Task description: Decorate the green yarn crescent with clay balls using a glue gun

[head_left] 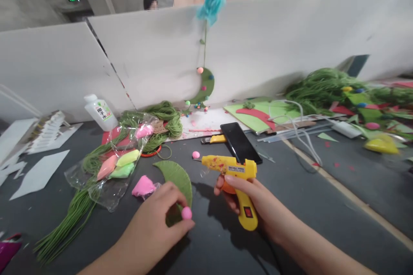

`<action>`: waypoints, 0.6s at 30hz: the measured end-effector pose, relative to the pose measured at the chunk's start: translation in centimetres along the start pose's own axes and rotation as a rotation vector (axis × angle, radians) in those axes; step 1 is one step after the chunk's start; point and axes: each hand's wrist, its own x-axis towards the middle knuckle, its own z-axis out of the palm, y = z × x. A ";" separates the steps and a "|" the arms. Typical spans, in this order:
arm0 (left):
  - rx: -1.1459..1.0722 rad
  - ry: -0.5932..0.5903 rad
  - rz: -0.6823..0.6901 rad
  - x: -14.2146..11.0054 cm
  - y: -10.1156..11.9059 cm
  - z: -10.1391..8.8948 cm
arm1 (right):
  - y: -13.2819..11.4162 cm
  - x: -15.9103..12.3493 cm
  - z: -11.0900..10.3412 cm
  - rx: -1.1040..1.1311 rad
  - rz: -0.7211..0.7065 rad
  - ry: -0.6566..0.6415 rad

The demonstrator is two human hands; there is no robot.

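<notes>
At the far left, green string [64, 224] runs out from a clear bag [111, 201] of clay packs [129, 158]; a white bottle [100, 112] stands behind. A pink clay lump [143, 186] lies just beyond the left hand [158, 217]. This hand is closed in a pinch, thumb and forefinger on a pink ball [186, 213]. The pinch should be light, since the ball looks soft and could flatten, with one side left exposed. A green crescent [179, 176] lies on the dark table [203, 249], its lower part partly hidden by the hand; whether the held ball touches it cannot be told. A second ball [195, 154] shows just beside the nozzle [196, 160]; contact is unclear. The right hand [263, 197] grips the yellow glue gun [245, 172], fingers at the orange trigger [228, 187]. The nozzle points left and should be kept off the left fingertips; a short, even squeeze would likely give a neater dot. The black phone [240, 142] behind should be kept free of drips.
</notes>
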 end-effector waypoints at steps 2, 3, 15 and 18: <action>0.195 0.034 0.127 0.8 0.9 0.9 | 0.0 0.0 -0.1 0.009 -0.023 0.024; 0.273 0.056 0.182 1.4 1.1 1.4 | 0.0 0.0 -0.1 0.017 -0.034 0.034; 0.307 0.295 0.256 8.2 -1.2 2.1 | -0.6 -0.3 -0.4 0.055 -0.168 0.059; 0.200 0.303 0.230 8.6 -1.5 1.9 | -0.6 -0.2 -0.6 0.065 -0.193 0.054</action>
